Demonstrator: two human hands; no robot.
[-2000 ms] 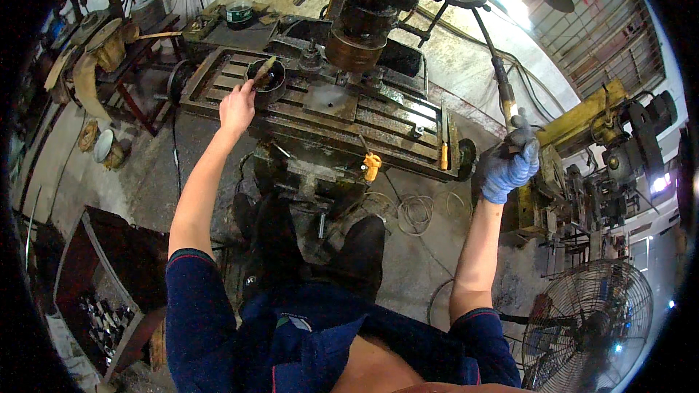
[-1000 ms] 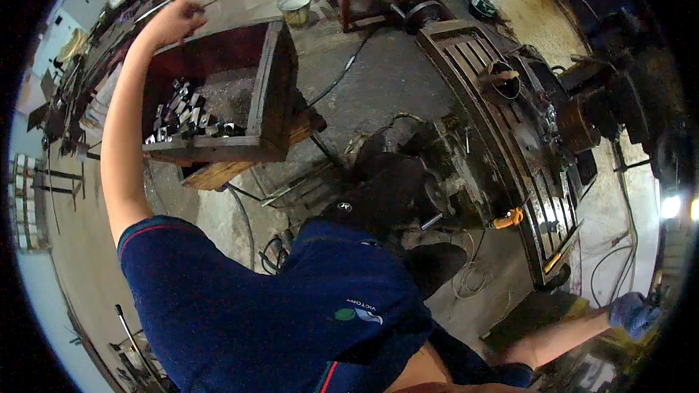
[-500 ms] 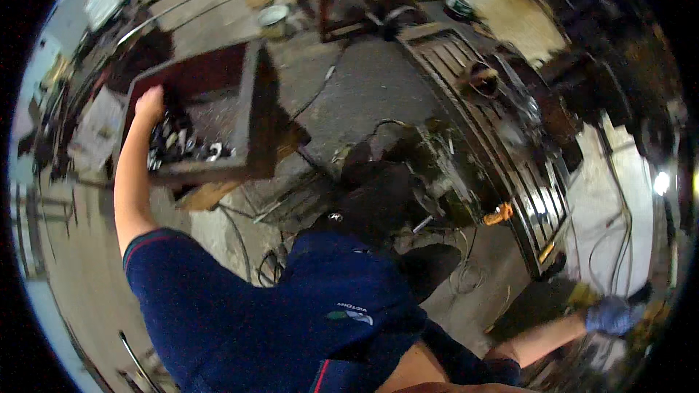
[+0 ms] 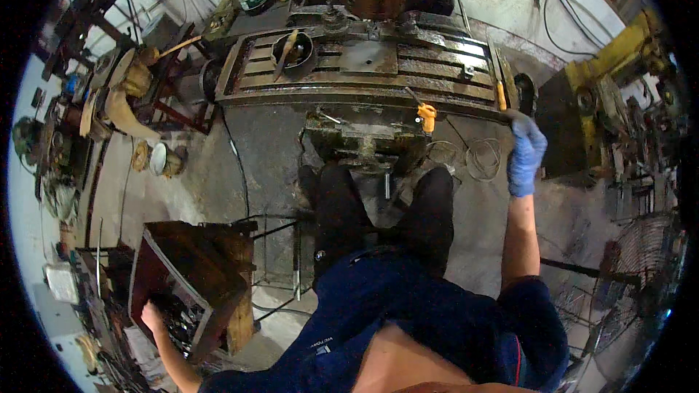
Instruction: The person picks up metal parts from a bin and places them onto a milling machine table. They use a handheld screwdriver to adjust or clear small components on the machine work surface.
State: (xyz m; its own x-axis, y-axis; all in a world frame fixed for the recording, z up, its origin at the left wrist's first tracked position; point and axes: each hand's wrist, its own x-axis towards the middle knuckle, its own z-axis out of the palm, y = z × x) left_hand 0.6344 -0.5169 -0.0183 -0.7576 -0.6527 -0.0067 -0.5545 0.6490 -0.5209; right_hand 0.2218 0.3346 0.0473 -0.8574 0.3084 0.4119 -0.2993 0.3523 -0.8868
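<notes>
My bare left hand [image 4: 151,315] is at the inside of a dark metal box [image 4: 169,266] at lower left, its fingers curled. What they hold, if anything, is hidden. Beside it, several small shiny metal parts [image 4: 188,319] lie in the box. On the right, my right hand [image 4: 526,160] wears a blue glove and reaches toward the right end of a slotted machine table [image 4: 291,87]. Its bent fingers meet something dark [image 4: 515,116] that I cannot make out. Just beyond lies a tool with a yellow handle [image 4: 501,96].
An orange air gun [image 4: 427,116] hangs at the table's front edge. A round bowl [image 4: 293,51] with a brush-like tool across it stands on the table. A yellow machine [image 4: 579,102] is at right, a fan guard [image 4: 630,276] lower right. Hoses lie on the floor.
My view has swung left to right, so the slotted table now lies straight ahead and the box at lower left. My left hand remains at the box; the gloved hand is now closer to the table's end.
</notes>
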